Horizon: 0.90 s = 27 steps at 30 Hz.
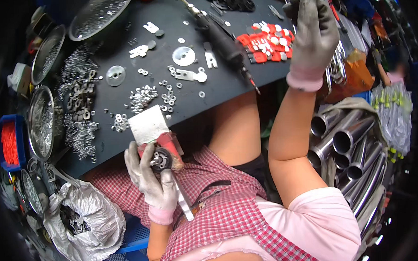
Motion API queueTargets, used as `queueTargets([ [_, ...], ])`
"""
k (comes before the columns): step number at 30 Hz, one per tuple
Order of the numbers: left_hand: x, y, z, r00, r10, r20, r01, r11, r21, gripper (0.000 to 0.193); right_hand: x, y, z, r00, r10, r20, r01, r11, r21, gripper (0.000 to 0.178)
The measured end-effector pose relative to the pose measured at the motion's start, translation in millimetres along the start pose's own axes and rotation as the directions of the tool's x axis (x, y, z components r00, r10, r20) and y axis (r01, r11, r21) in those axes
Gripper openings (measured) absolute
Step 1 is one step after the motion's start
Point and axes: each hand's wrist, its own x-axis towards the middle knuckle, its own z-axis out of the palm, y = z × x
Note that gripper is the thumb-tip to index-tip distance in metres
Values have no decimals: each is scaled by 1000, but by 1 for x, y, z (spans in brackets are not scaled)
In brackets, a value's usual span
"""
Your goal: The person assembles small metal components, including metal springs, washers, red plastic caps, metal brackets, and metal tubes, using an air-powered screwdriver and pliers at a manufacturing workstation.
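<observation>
In front of my lap, my left hand (150, 178), in a grey glove with a pink cuff, grips a black round metal fitting (161, 159). A flat silver bar (184, 201) sticks out below that hand, and whether it joins the fitting I cannot tell. Just beyond are a white block (148, 125) and a red piece (168, 143). My right hand (311, 33), gloved alike, is raised at the table's far right with its fingers curled together. What they hold, if anything, is unclear. Close to it lies a pile of red and white parts (267, 43).
A black power screwdriver (221, 41) hangs over the dark table (135, 68). Washers, nuts, screws and silver discs (184, 56) lie around. Metal bowls (42, 122) line the left side. A silver sack (86, 222) stands lower left, shiny metal tubes (349, 142) at right.
</observation>
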Motion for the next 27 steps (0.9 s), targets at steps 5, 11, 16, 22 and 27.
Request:
queueTargets([
  [5, 1, -3, 7, 999, -41, 10, 42, 995, -95, 67, -188, 73, -69, 940, -39, 340, 208, 855, -475, 10],
  [11, -1, -5, 10, 995, -88, 40, 88, 996, 5, 80, -320, 275, -142, 664, 747, 24, -279, 277, -920, 19],
  [16, -6, -10, 8, 988, -152, 35, 152, 988, -1, 81, -292, 356, -160, 794, 592, -136, -233, 90, -968, 27],
  [22, -8, 2, 13, 984, -176, -6, 175, 980, -93, 76, -286, 365, -181, 667, 682, -299, -499, 112, -859, 33],
  [27, -10, -7, 14, 994, -112, 10, 112, 979, -172, 70, -245, 245, -138, 801, 576, -161, -356, 242, -903, 40],
])
